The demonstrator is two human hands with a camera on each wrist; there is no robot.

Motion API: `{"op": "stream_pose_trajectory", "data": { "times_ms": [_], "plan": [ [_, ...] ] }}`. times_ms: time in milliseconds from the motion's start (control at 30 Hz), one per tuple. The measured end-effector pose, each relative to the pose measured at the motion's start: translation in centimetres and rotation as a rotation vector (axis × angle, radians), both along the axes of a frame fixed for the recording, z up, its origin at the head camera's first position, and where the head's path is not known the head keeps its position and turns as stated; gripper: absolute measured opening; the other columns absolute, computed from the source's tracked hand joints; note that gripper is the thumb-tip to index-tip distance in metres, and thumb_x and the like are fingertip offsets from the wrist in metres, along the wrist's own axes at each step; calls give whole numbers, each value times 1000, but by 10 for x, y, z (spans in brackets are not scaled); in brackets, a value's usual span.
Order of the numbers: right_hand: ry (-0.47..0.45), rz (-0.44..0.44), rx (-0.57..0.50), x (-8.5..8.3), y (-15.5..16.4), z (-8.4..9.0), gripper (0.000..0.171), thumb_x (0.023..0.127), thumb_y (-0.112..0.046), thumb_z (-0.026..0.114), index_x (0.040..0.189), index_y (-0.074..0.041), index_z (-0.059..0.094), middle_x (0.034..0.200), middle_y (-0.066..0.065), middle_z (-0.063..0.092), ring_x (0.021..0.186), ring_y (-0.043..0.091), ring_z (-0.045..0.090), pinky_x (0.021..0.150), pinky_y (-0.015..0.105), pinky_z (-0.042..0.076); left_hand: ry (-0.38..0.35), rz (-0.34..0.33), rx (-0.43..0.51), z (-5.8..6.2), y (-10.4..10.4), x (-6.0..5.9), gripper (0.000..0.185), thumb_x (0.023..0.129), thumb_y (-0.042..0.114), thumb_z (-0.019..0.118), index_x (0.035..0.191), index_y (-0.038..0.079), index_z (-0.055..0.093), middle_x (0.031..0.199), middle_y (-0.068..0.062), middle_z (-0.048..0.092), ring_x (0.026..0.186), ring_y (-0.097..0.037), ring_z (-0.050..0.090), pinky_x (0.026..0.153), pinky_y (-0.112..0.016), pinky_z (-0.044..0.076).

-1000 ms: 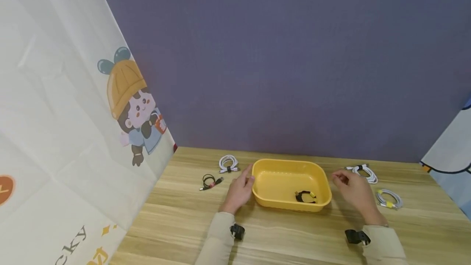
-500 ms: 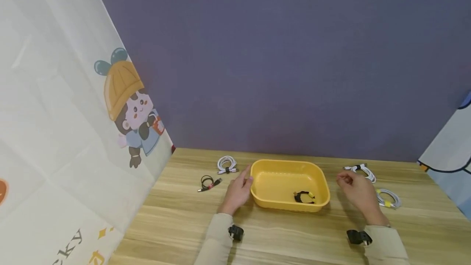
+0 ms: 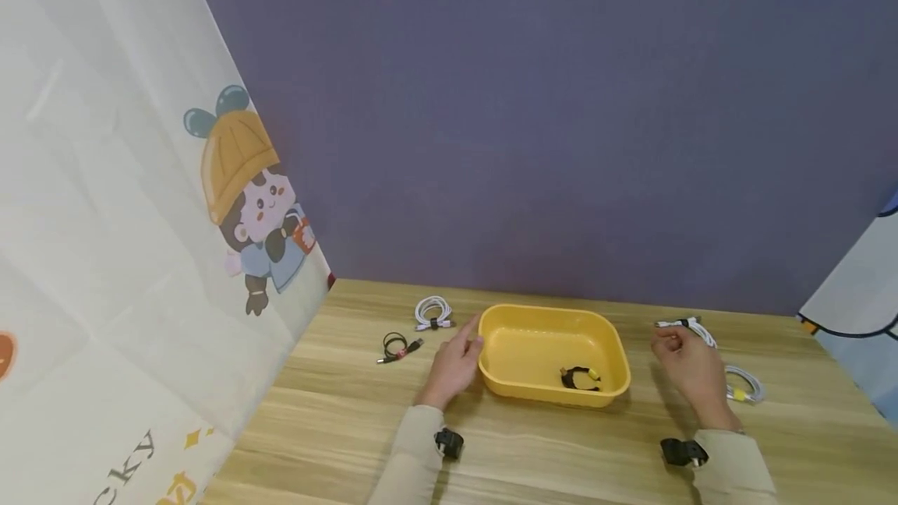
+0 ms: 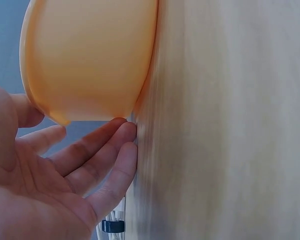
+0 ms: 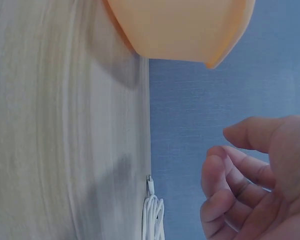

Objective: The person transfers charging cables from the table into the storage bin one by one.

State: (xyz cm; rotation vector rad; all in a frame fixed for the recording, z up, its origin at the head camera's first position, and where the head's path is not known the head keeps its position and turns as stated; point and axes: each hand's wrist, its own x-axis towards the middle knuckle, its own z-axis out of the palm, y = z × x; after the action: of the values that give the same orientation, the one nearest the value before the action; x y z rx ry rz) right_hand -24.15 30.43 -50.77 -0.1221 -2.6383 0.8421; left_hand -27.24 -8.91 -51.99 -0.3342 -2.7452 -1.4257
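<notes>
While the relaxed left hand (image 3: 452,365) touched the yellow plastic tray (image 3: 522,353) from the left, the black-tied white cable coil (image 3: 705,331) lay far right, just beyond the nearer, loosely curled, empty right hand (image 3: 691,369).

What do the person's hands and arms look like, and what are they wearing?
The left sleeve and right sleeve are plain cream. A chunky black gadget sits at the left wrist, and a matching one at the right. The left hand and right hand wear no gloves.
</notes>
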Motion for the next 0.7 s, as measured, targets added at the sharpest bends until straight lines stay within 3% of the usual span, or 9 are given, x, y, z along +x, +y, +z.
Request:
{"op": "stream_pose_trajectory", "data": {
  "times_ms": [133, 300, 700],
  "plan": [
    [-17, -14, -3, -3, 1, -4, 33, 98, -24, 64, 118, 1, 70, 93, 16, 75, 69, 16, 63, 57, 31, 45, -5, 4, -1, 0, -2, 0, 50, 109, 32, 45, 159, 27, 38, 117, -10, 76, 87, -17, 68, 80, -42, 55],
    [-46, -48, -15, -6, 2, -3, 36, 98, -23, 65, 120, 4, 68, 95, 21, 74, 71, 25, 66, 57, 36, 47, -25, 24, -10, 0, -2, 2, 49, 110, 34, 44, 158, 33, 38, 116, -6, 75, 98, -21, 67, 86, -45, 54],
    [-153, -132, -60, -15, 11, -7, 44, 99, -25, 58, 129, 8, 61, 108, 28, 73, 93, 48, 68, 65, 47, 51, -13, 19, -5, 2, -1, 3, 50, 109, 32, 45, 159, 29, 39, 117, -10, 76, 99, -22, 70, 86, -44, 56]
  ]
}}
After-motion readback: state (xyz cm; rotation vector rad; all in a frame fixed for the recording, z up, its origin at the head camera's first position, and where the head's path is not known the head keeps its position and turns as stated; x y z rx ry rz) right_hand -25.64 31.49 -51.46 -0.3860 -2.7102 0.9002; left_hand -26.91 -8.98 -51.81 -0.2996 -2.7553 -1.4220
